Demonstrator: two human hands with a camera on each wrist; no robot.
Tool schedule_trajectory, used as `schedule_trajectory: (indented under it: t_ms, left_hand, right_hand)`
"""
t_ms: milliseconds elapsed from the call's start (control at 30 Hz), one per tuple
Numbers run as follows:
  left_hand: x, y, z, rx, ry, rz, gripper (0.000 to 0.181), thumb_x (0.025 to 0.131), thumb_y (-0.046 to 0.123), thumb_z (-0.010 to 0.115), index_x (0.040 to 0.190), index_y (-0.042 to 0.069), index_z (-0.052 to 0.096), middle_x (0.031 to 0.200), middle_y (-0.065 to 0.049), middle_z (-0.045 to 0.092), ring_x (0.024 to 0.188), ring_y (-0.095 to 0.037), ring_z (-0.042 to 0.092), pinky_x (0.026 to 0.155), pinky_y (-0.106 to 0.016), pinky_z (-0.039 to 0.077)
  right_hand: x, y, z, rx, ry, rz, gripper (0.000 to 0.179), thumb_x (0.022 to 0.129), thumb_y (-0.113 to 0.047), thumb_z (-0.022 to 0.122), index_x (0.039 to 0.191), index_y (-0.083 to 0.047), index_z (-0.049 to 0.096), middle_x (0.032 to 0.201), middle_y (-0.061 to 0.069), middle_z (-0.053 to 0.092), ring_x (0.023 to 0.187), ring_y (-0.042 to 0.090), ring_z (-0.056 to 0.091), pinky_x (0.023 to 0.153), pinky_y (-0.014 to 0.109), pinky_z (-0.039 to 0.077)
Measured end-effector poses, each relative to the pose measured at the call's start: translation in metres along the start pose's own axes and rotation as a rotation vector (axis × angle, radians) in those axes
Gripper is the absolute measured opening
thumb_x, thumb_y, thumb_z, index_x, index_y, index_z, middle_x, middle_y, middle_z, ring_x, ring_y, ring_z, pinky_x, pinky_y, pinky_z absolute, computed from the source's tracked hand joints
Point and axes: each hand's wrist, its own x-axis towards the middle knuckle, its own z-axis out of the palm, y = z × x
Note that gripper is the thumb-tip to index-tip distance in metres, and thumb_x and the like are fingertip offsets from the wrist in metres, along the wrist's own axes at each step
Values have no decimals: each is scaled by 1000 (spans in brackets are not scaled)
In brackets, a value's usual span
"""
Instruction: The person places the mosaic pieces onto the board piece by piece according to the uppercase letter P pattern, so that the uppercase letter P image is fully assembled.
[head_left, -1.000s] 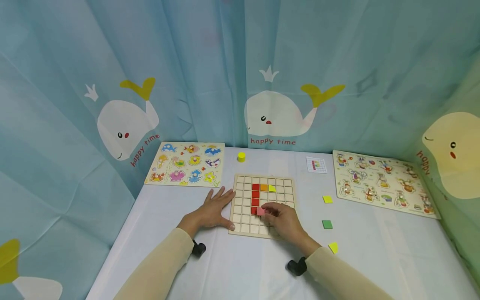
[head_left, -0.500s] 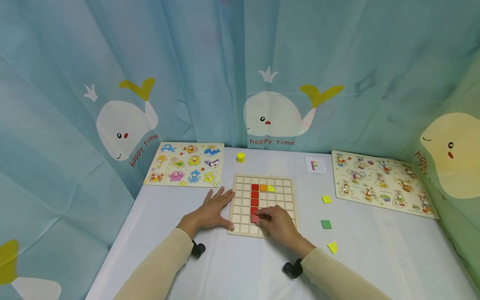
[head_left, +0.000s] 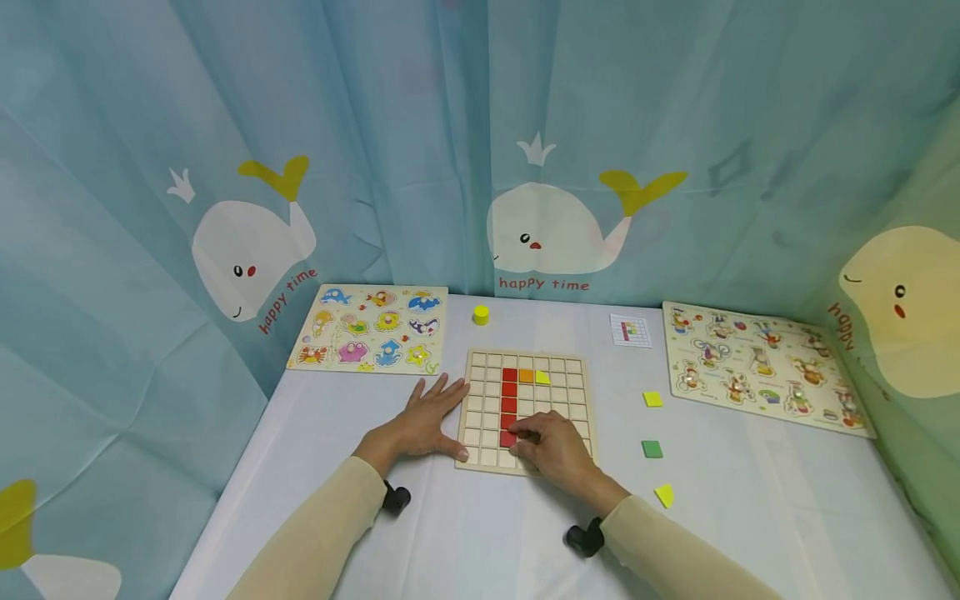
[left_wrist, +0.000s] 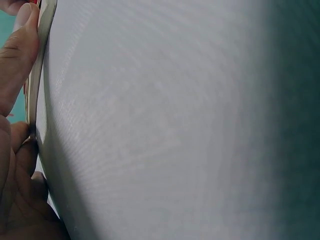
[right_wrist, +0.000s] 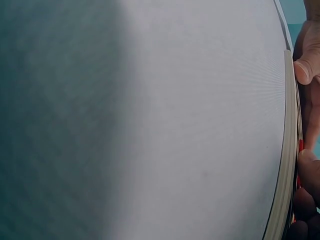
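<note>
1. Nearest us on the counter [head_left: 457,542], a yellow fan-shaped piece [head_left: 664,496] lies right of the gridded board [head_left: 491,407], a green square [head_left: 652,449] just beyond it.
2. We see the right hand [head_left: 558,450] pinching the lowest red tile [head_left: 507,439] — bottom of a column of five on the grid — between finger and thumb.
3. The left hand [head_left: 422,427] spreads its fingers, fingertips and thumb on the board's left edge.
4. Farther up, we find an orange tile [head_left: 527,377] and a yellow tile [head_left: 543,377] beside the column's top.
5. Beyond stand a yellow cylinder [head_left: 481,315] and a blue curtain [head_left: 420,167].
</note>
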Motion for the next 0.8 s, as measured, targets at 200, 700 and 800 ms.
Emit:
schedule_trajectory:
  t_ms: [200, 700, 800]
  left_hand:
    - [0, 0, 0, -6, -2, -1, 122, 74, 58, 90, 170, 22, 25, 177, 5, 18, 166, -21, -1, 134, -49, -12]
    - [0, 0, -1, -2, 2, 6, 122, 74, 58, 91, 170, 21, 25, 177, 4, 18, 166, -21, -1, 134, -49, -12]
    - [-1, 0, 0, -3, 5, 8, 122, 74, 57, 91, 170, 21, 25, 177, 4, 19, 166, -21, -1, 134, -49, -12]
  right_hand:
    - [-1, 0, 0, 5, 1, 7, 22, 82, -11, 90, 103, -15, 84, 101, -4, 78, 87, 11, 59, 74, 27, 50]
    - [0, 1, -5, 150, -1, 134, 22, 89, -10, 85, 110, -13, 80, 96, -3, 70, 87, 12, 59, 74, 25, 52]
    - [2, 2, -10, 189, -9, 165, 23, 91, -10, 82, 114, -12, 79, 98, -1, 68, 89, 14, 58, 75, 25, 52]
